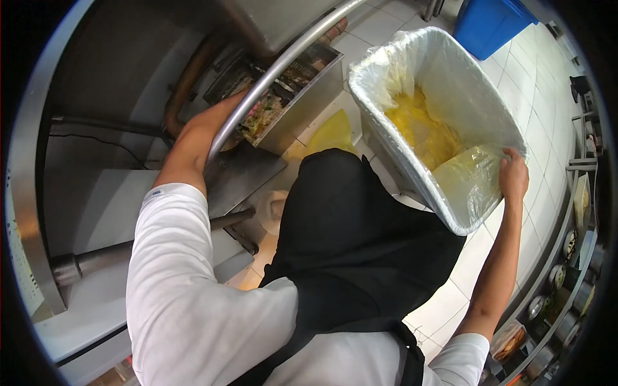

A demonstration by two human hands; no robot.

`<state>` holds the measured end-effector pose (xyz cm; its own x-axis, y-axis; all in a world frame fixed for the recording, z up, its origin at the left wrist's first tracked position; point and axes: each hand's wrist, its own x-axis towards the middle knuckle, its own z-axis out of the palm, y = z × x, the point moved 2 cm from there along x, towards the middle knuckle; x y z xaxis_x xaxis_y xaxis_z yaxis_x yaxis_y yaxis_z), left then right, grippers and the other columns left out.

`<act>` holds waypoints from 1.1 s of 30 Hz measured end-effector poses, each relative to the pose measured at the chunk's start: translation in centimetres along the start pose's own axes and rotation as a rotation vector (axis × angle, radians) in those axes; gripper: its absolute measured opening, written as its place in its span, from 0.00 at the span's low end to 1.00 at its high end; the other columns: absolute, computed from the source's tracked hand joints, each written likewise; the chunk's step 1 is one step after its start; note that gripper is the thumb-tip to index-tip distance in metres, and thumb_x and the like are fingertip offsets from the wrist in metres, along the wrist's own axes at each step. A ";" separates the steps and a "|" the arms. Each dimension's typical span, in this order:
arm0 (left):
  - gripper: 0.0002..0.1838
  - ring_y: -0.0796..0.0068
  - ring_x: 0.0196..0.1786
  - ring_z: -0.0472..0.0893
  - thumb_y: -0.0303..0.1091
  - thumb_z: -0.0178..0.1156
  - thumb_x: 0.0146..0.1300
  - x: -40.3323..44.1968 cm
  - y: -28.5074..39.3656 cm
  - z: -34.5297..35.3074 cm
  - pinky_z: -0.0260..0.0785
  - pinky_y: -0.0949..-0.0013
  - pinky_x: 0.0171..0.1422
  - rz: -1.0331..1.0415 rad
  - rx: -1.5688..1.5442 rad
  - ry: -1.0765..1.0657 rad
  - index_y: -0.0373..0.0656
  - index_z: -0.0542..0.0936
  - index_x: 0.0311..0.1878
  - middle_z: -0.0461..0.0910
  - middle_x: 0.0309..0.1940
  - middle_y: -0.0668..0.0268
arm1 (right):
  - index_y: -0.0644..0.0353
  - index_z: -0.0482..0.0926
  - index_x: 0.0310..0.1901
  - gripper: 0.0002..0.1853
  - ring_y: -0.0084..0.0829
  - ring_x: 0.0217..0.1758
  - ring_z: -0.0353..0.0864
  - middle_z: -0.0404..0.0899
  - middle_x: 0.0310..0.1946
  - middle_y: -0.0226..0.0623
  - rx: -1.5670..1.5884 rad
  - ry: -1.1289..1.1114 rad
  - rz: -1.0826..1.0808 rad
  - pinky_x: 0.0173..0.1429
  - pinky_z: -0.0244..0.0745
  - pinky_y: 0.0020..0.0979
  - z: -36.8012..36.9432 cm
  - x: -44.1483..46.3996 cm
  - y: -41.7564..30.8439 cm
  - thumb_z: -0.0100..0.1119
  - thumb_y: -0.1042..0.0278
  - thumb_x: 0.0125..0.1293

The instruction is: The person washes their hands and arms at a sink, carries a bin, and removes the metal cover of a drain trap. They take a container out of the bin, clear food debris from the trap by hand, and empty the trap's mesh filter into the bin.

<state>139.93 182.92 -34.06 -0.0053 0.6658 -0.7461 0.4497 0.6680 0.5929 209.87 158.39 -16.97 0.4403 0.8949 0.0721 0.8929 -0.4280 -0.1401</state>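
My right hand is closed on the rim of a clear bin liner, at the near right side of a large pale bin. Crumpled yellow material lies inside the liner. On the left, my left arm reaches under a curved metal rail to an open metal box on the floor. Wet food scraps fill part of that box. My left hand is mostly hidden by the rail, and its fingers do not show.
The curved metal rail crosses above the box. A yellow plastic piece lies on the floor beside it. Pipes run at the left. A blue bin stands at the back, and shelves with containers line the right.
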 end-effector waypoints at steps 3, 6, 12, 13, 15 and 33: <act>0.19 0.77 0.15 0.68 0.54 0.52 0.66 -0.5 0.3 0.3 0.65 0.71 0.17 0.012 0.041 0.011 0.48 0.70 0.44 0.68 0.19 0.71 | 0.54 0.78 0.51 0.17 0.45 0.51 0.78 0.80 0.47 0.43 -0.007 -0.043 0.047 0.55 0.71 0.41 -0.5 -0.2 -0.8 0.50 0.70 0.60; 0.18 0.77 0.15 0.68 0.54 0.51 0.66 -1.0 0.6 0.5 0.66 0.71 0.17 0.022 0.069 0.020 0.48 0.70 0.44 0.69 0.19 0.71 | 0.54 0.78 0.51 0.17 0.45 0.50 0.79 0.81 0.46 0.43 0.003 -0.004 0.023 0.55 0.72 0.42 -0.1 0.0 -0.5 0.51 0.70 0.59; 0.18 0.76 0.16 0.69 0.53 0.49 0.67 -1.2 1.2 0.8 0.67 0.71 0.18 0.047 0.113 0.034 0.47 0.71 0.44 0.69 0.20 0.70 | 0.54 0.78 0.51 0.17 0.45 0.49 0.80 0.81 0.45 0.44 -0.011 0.010 0.031 0.54 0.72 0.42 0.3 0.1 -0.3 0.50 0.70 0.59; 0.18 0.76 0.16 0.69 0.53 0.49 0.67 -1.4 1.2 0.6 0.67 0.71 0.18 0.052 0.122 0.035 0.47 0.71 0.44 0.69 0.20 0.70 | 0.54 0.78 0.51 0.17 0.45 0.50 0.80 0.81 0.45 0.44 -0.011 0.000 0.045 0.54 0.73 0.42 0.0 0.1 -0.6 0.50 0.70 0.59; 0.18 0.76 0.16 0.69 0.53 0.49 0.67 -1.6 1.4 0.6 0.67 0.71 0.18 0.054 0.137 0.041 0.47 0.71 0.44 0.70 0.20 0.69 | 0.54 0.79 0.50 0.17 0.45 0.50 0.79 0.81 0.45 0.43 -0.009 -0.023 0.075 0.54 0.73 0.42 -0.4 -0.2 -1.3 0.50 0.70 0.59; 0.18 0.74 0.18 0.71 0.50 0.44 0.68 -1.8 2.2 0.5 0.69 0.70 0.19 0.071 0.232 0.049 0.45 0.73 0.45 0.72 0.22 0.67 | 0.53 0.79 0.49 0.16 0.45 0.49 0.80 0.81 0.46 0.43 -0.052 -0.002 0.058 0.52 0.74 0.41 0.2 -0.2 -1.4 0.50 0.69 0.60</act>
<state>141.41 182.99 -31.55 -0.0074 0.7277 -0.6858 0.6436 0.5284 0.5537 208.47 158.85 -16.96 0.4916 0.8685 0.0635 0.8694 -0.4853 -0.0924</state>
